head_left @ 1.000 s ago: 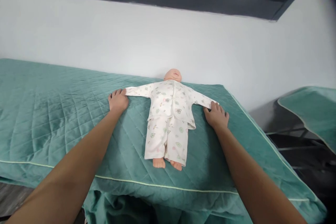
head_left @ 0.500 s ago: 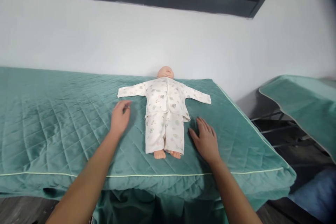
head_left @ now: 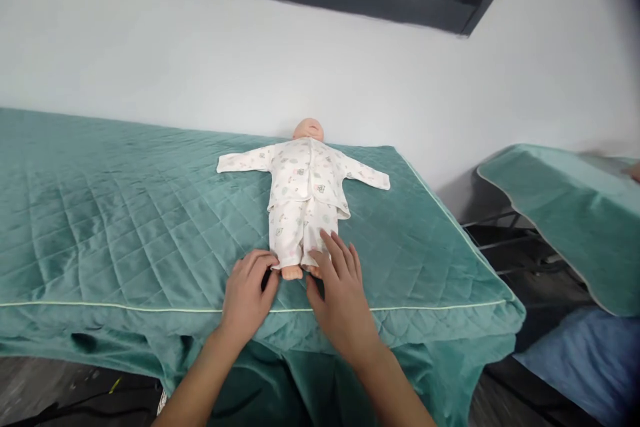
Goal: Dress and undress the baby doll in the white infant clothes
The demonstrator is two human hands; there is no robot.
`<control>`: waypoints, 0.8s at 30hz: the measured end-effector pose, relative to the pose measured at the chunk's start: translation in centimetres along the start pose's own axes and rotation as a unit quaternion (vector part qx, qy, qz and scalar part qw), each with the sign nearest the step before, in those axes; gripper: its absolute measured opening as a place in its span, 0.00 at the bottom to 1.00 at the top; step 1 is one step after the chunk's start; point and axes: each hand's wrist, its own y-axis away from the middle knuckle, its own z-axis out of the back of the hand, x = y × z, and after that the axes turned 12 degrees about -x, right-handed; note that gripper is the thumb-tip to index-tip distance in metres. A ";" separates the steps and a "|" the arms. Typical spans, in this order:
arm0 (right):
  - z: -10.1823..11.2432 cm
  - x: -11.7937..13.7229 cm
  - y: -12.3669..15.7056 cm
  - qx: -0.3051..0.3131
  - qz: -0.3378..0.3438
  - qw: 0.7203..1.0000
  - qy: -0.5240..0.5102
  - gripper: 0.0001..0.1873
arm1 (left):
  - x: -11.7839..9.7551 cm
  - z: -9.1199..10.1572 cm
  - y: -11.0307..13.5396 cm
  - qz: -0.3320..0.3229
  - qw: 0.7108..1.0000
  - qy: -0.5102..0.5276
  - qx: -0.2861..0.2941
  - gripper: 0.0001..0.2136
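A baby doll (head_left: 309, 128) lies on its back on a green quilted bed cover (head_left: 150, 227), head toward the wall and feet toward me. It wears a white printed long-sleeved top (head_left: 307, 170) with both sleeves spread wide, and matching trousers (head_left: 287, 233). My left hand (head_left: 249, 295) is at the cuff of the trouser leg on the left, its curved fingers touching the edge and its thumb a little apart. My right hand (head_left: 343, 297) lies over the lower part of the other leg, fingers spread, partly hiding that cuff and the foot.
A pale wall (head_left: 175, 53) stands behind the bed, with a dark window frame (head_left: 350, 3) above. To the right is another green-covered bed (head_left: 560, 207), with a blue cloth (head_left: 590, 353) below it. Part of another person's hand (head_left: 634, 172) shows at the right edge.
Both hands have moved inward from beside the doll to its trouser cuffs. The view has shifted slightly, and another person's hand has appeared at the right edge.
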 end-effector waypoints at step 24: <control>-0.5 -2.3 1.1 -0.058 -0.064 0.980 -0.177 0.19 | -1.2 0.6 1.5 -0.046 0.990 0.027 -0.133 0.13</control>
